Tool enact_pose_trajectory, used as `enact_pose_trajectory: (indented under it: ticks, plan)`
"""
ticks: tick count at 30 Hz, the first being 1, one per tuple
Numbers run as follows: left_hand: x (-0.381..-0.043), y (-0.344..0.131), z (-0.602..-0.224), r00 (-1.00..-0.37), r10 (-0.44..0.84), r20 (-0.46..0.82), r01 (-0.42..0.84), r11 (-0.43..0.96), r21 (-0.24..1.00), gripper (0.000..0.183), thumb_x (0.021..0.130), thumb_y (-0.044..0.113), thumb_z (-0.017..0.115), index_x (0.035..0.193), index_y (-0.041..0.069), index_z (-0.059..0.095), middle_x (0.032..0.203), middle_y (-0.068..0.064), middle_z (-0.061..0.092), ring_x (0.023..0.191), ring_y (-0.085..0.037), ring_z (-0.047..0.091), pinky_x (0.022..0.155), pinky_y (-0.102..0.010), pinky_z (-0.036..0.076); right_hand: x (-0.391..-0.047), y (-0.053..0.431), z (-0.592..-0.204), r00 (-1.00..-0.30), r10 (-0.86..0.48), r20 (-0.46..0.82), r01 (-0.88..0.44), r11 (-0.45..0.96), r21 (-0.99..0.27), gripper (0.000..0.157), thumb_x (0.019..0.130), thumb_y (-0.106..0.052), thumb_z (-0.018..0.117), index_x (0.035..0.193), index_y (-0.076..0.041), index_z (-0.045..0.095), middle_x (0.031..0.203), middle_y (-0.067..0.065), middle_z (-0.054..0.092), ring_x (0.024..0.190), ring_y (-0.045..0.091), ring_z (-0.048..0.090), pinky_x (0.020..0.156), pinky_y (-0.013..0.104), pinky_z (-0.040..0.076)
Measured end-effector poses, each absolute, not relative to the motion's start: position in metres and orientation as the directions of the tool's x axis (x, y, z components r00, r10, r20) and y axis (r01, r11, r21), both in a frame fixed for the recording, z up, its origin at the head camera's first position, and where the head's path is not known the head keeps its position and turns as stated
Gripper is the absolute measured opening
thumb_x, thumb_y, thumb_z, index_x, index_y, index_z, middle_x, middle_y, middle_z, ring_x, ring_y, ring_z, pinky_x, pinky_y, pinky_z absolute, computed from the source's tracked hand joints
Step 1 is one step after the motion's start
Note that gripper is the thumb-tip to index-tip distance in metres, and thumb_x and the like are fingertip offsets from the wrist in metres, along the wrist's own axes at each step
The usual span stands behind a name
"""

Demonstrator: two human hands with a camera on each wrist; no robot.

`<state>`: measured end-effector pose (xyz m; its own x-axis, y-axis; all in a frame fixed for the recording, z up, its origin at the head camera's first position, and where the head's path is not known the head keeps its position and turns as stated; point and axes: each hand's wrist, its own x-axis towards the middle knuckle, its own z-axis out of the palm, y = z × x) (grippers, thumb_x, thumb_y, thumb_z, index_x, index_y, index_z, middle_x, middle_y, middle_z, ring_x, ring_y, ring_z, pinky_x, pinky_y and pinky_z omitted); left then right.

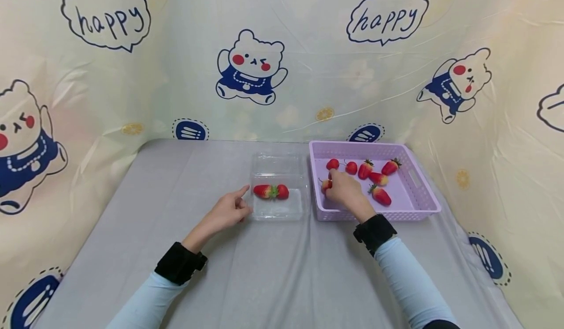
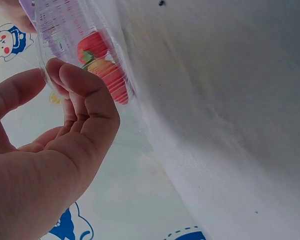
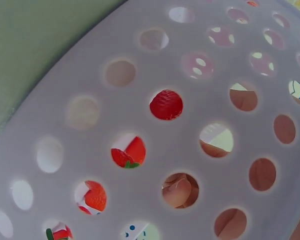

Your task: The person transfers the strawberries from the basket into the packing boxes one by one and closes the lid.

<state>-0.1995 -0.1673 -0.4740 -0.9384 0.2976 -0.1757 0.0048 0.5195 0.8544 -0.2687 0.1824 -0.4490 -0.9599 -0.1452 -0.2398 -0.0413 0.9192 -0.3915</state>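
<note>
The desk [image 1: 264, 275] carries two containers. The clear box [image 1: 282, 211] lies open just beyond the middle, and the purple basket [image 1: 372, 216] stands near the back right corner. In the box's front half, near that half's back edge, lie a long strawberry [image 1: 263, 191] and a shorter strawberry [image 1: 282, 192], leafy ends meeting.

The left hand [image 1: 223, 212] is at the box's left edge, index finger straight and its tip at the rim. The left wrist view adds what the head view hides: the bent thumb beside the box wall, only a narrow gap from the index finger. I cannot tell whether this grip pinches the rim. That view also shows both strawberries through the ribbed plastic.

The right hand [image 1: 345, 190] reaches into the basket by its left wall, finger and thumb on either side of a fruit [image 1: 326, 185]. This grip is narrow, though I cannot tell whether it is closed on the fruit. The right wrist view, blocked by the holed basket wall, gives just patches of skin, red flesh and leaf.

Only the head view lays out the other basket fruit: two round fruits toward the back left corner, four strawberries farther right.
</note>
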Motion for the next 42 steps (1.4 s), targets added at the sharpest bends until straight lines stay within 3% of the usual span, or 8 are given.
enact_pose_trajectory:
  ticks: [15,42]
  plan:
    - [-0.200,-0.169,-0.475,-0.938,0.306,-0.164,0.017,0.514,0.858,0.073,0.101,0.008,0.067,0.162,-0.007,0.030,0.076,-0.007,0.059,0.066,-0.021,0.053,0.063,-0.032,0.044,-0.262,0.184,-0.446,-0.971,-0.153,-0.186,-0.060,0.902,-0.427,0.040,0.092,-0.018,0.079,0.126,-0.007,0.060,0.099,0.010,0.064,0.089,0.027,0.064,0.082,0.042,0.057]
    - [-0.199,-0.169,-0.476,-0.940,0.304,-0.154,0.031,0.526,0.850,0.075,0.098,0.007,0.067,0.162,-0.007,0.030,0.074,-0.006,0.062,0.064,-0.019,0.054,0.063,-0.032,0.043,-0.257,0.180,-0.432,-0.989,-0.141,-0.049,-0.103,0.883,-0.458,0.047,0.091,-0.023,0.080,0.131,-0.007,0.061,0.095,0.009,0.065,0.081,0.026,0.063,0.072,0.038,0.056]
